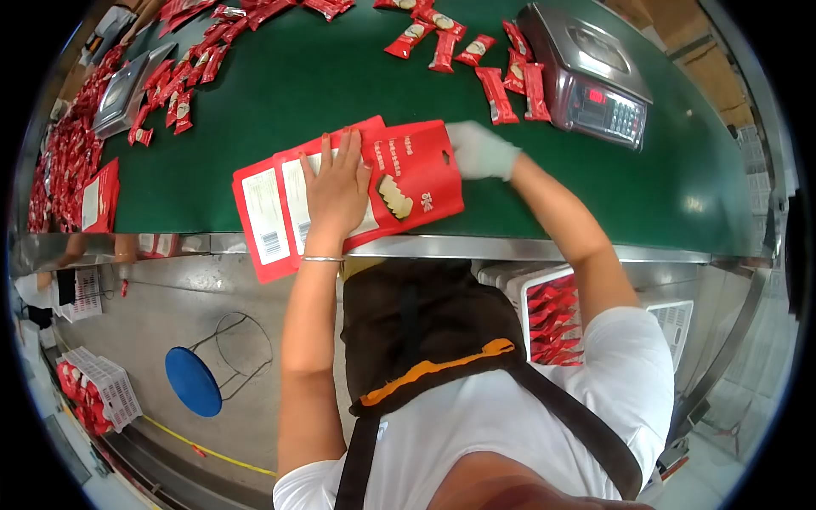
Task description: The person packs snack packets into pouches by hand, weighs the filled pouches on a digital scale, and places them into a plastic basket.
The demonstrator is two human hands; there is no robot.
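Note:
Several red printed pouches point(408, 166) lie fanned out at the table's near edge, the leftmost jutting past it. White label panels with barcodes show on the left ones; the top pouch has a hang hole at its right end. My left hand point(337, 189), bare with a bracelet at the wrist, rests flat on the pouches, fingers stretched out. At the top pouch's right end is my right hand point(483, 151) in a white glove. Its fingers are hidden at the pouch edge, so I cannot tell whether they grip it or reach inside.
A digital scale point(595, 81) stands at the back right, with small red wrapped packets point(495, 95) beside it. More packets heap at the left around another metal scale point(127, 93). Below the green table point(561, 204) are a blue stool point(193, 381) and a white crate point(115, 387).

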